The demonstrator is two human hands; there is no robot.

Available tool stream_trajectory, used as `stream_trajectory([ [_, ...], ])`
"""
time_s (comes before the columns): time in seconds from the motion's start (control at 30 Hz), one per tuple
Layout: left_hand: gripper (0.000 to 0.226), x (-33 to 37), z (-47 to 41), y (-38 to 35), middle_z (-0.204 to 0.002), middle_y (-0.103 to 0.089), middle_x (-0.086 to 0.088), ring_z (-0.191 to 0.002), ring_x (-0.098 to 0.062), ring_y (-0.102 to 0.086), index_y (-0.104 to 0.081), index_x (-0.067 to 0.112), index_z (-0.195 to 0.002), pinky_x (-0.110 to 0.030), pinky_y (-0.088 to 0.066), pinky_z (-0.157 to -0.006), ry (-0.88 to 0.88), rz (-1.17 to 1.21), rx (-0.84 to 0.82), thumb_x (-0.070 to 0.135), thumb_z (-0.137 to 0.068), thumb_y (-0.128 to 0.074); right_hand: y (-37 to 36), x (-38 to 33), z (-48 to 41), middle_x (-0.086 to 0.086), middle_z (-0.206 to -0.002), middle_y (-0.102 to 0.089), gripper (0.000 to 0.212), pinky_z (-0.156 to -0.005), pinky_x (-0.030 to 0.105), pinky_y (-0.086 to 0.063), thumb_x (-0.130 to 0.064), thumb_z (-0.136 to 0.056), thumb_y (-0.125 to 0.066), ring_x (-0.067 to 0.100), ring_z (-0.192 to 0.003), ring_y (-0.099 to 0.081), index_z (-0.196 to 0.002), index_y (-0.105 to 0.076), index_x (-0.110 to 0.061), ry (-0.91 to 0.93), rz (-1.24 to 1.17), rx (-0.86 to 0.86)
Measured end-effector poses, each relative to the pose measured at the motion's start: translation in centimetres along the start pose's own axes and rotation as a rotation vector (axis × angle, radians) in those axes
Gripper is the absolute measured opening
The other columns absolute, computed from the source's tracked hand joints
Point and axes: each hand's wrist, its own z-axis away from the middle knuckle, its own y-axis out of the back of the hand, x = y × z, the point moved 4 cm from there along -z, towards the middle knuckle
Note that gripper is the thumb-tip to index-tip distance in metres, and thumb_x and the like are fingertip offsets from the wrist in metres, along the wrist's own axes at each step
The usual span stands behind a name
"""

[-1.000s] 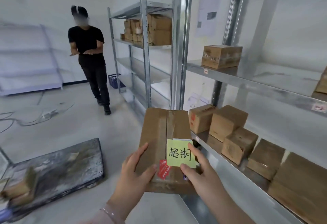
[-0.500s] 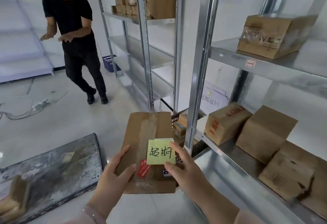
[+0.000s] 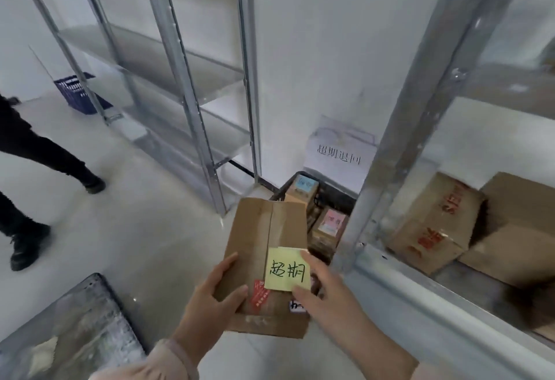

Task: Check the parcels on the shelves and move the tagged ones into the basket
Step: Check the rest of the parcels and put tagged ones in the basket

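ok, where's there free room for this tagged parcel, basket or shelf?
Basket crowded: labelled boxes fill its visible part. Near shelf tight around the red-printed box. Free: far rack's middle shelves, between its posts; floor between that rack and the held parcel.

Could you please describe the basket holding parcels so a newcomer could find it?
Find the white wall between the two metal racks, where a paper sign hangs. Under the sign a black basket sits on the floor with small boxes inside; the other basket, far left, is blue.
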Motion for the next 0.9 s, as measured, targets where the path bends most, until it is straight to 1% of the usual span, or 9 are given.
stream_trajectory([
  [0.1,0.058,-1.4,-5.2,0.3,-0.115,-0.063,0.014,-0.083,-0.003,-0.07,-0.058,0.053,-0.115,-0.018,-0.054,-0.066,0.022,-0.032,-0.077,0.008,-0.083,-0.074,-1.3,0.9,-2.1,-0.025,-0.135,-0.035,0.055,-0.098,0.018,-0.039,-0.041,-0.089,-0.064,-0.008,-0.119,-0.04,-0.123,-0.03,-0.068,-0.045,-0.015,0.065],
  [0.2,0.055,-2.3,-8.6,-0.7,-0.114,-0.062,0.015,-0.083,0.008,-0.066,-0.056,0.048,-0.121,-0.008,-0.05,-0.062,0.04,-0.078,-0.161,0.01,-0.084,-0.073,-1.8,2.2,-2.7,-0.035,-0.13,-0.032,0.055,-0.106,0.023,-0.033,-0.045,-0.086,-0.065,-0.009,-0.121,-0.035,-0.117,-0.029,-0.071,-0.078,-0.008,0.082],
  [0.33,0.054,-4.3,-14.1,-3.0,-0.112,-0.06,0.018,-0.083,0.014,-0.063,-0.054,0.047,-0.121,-0.003,-0.046,-0.06,0.062,-0.153,-0.246,0.012,-0.084,-0.073,-1.4,4.6,-5.9,-0.038,-0.13,-0.03,0.059,-0.105,0.017,-0.028,-0.044,-0.084,-0.066,-0.018,-0.118,-0.032,-0.121,-0.029,-0.07,-0.152,0.009,0.135],
  [0.5,0.056,-7.3,-20.1,-6.0,-0.122,-0.055,0.006,-0.099,-0.007,-0.061,-0.05,0.042,-0.134,-0.01,-0.05,-0.071,0.104,-0.294,-0.338,0.022,-0.087,-0.071,-1.7,7.5,-11.3,-0.03,-0.135,-0.031,0.055,-0.101,0.017,-0.027,-0.048,-0.085,-0.064,-0.013,-0.12,-0.034,-0.122,-0.029,-0.069,-0.197,0.021,0.137],
  [0.57,0.058,-8.4,-22.2,-7.2,-0.123,-0.055,0.005,-0.103,-0.011,-0.06,-0.049,0.039,-0.137,-0.022,-0.053,-0.086,0.091,-0.345,-0.367,0.023,-0.086,-0.071,-1.7,8.7,-13.1,-0.037,-0.133,-0.03,0.055,-0.102,0.016,-0.027,-0.048,-0.085,-0.063,-0.012,-0.122,-0.032,-0.119,-0.029,-0.073,-0.215,0.014,0.15],
  [0.63,0.059,-9.5,-24.3,-8.5,-0.124,-0.052,0.006,-0.109,-0.014,-0.057,-0.049,0.038,-0.138,-0.035,-0.05,-0.097,0.086,-0.378,-0.4,0.024,-0.085,-0.071,-1.5,9.6,-14.9,-0.052,-0.126,-0.027,0.059,-0.096,0.004,-0.027,-0.047,-0.084,-0.065,-0.021,-0.119,-0.031,-0.116,-0.027,-0.08,-0.199,0.006,0.176],
  [0.7,0.059,-10.9,-26.4,-9.8,-0.125,-0.049,0.008,-0.113,-0.012,-0.053,-0.048,0.04,-0.136,-0.035,-0.047,-0.102,0.089,-0.396,-0.438,0.025,-0.085,-0.072,-1.4,10.7,-16.5,-0.059,-0.122,-0.026,0.065,-0.087,-0.007,-0.025,-0.044,-0.084,-0.066,-0.03,-0.119,-0.025,-0.115,-0.024,-0.083,-0.18,0.003,0.207],
  [0.83,0.061,-14.3,-30.8,-12.8,-0.131,-0.047,0.001,-0.115,-0.012,-0.053,-0.047,0.042,-0.136,-0.035,-0.047,-0.103,0.067,-0.405,-0.518,0.024,-0.084,-0.073,-1.5,13.3,-19.0,-0.041,-0.14,-0.03,0.064,-0.104,0.008,-0.024,-0.042,-0.086,-0.066,-0.018,-0.132,-0.024,-0.128,-0.028,-0.072,-0.218,0.003,0.263],
  [0.9,0.062,-16.3,-32.5,-14.2,-0.135,-0.044,0.003,-0.116,-0.01,-0.051,-0.047,0.045,-0.135,-0.029,-0.047,-0.103,0.05,-0.414,-0.557,0.025,-0.083,-0.074,-1.8,14.6,-19.9,-0.039,-0.141,-0.034,0.065,-0.1,0.003,-0.025,-0.037,-0.086,-0.068,-0.016,-0.132,-0.028,-0.13,-0.032,-0.069,-0.226,-0.012,0.315],
])
